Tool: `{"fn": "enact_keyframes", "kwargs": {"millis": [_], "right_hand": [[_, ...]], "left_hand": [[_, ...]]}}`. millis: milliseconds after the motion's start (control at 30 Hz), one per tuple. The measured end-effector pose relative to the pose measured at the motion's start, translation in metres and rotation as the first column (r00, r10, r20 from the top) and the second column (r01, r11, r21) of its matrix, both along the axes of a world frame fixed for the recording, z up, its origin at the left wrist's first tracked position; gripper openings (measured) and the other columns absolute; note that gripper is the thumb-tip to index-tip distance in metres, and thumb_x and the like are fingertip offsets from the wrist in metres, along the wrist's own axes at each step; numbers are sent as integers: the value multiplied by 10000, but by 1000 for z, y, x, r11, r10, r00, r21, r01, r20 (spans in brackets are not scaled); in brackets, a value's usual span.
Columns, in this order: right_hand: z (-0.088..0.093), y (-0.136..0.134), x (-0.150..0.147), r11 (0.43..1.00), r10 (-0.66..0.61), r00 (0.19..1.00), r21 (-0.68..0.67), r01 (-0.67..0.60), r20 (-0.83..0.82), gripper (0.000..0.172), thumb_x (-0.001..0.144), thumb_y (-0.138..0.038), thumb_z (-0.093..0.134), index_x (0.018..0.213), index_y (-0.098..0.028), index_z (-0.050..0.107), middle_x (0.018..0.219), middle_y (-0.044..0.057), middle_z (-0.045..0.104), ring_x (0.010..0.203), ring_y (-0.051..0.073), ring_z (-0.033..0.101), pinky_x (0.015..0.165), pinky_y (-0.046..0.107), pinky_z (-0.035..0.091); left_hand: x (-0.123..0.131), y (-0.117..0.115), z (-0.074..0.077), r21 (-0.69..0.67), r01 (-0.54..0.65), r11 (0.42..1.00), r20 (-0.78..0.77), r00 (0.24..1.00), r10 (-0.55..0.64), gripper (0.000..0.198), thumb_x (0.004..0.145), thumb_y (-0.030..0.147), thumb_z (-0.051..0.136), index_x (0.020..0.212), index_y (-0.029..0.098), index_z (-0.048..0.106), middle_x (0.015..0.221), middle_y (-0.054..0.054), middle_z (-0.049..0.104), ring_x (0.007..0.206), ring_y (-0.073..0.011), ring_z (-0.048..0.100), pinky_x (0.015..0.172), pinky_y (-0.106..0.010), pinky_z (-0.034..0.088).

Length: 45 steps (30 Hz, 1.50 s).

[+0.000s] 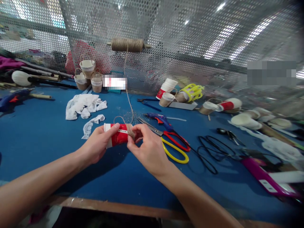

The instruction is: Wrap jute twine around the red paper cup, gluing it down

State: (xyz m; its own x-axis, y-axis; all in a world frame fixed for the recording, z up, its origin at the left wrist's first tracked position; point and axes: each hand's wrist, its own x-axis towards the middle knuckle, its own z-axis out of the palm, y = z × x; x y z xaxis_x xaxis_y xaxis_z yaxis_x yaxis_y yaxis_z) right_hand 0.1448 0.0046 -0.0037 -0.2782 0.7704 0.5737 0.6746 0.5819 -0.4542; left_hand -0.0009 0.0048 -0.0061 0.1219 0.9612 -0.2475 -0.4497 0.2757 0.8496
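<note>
A red and white paper cup (pixel 120 135) lies on its side in the air above the blue table, gripped around its body by my left hand (pixel 101 141). Twine (pixel 129 130) is wound in several turns about the cup's right end. My right hand (pixel 144 144) is closed at that end, thumb and fingers pinching at the wound twine. From the cup, a strand climbs to a twine spool (pixel 127 45) mounted on the perforated metal screen. Just right of my right hand lie scissors (pixel 171 142) with red and yellow handles and a blue glue gun (pixel 161 120).
White lace pieces (pixel 83 104) lie at left, below twine-wrapped cups (pixel 87 69) with handles. Pliers (pixel 149 104), stacked paper cups (pixel 167 87) and a yellow plastic piece (pixel 193 91) are at the back. Black cable (pixel 211 148) and a purple power strip (pixel 266 177) occupy the right.
</note>
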Motion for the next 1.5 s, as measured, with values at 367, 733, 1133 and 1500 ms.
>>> {"fn": "enact_keyframes", "kwargs": {"millis": [367,733,1133,1500], "right_hand": [[-1,2,2,999,5,999,-44,-7,-36,96,713,-148,508,797,-184,481,701,21,576,584,123,545,574,270,482],[4,4,11,979,150,986,-130,-159,-77,221,735,-166,545,947,-182,487,824,41,592,702,140,575,639,282,496],[2,2,7,992,111,994,-65,-112,-16,242,703,-149,540,934,-172,475,834,48,590,668,136,559,614,285,480],[3,1,6,986,64,993,-146,-78,-102,217,708,-167,545,910,-184,467,744,16,570,608,126,540,587,286,478]], "left_hand": [[0,-1,-1,28,5,1000,15,1000,-6,151,770,237,597,715,119,674,603,-21,683,535,-77,591,519,-141,430],[-9,8,7,-194,40,980,36,999,-34,236,841,248,502,725,91,635,621,-47,642,480,-94,565,460,-186,445],[-4,3,9,-136,10,991,7,1000,-9,217,798,259,565,665,99,627,569,-26,632,467,-76,542,465,-168,402],[-1,-1,9,-88,16,996,-7,1000,-16,197,783,255,582,680,103,653,589,-34,657,479,-76,551,497,-166,410]]}}
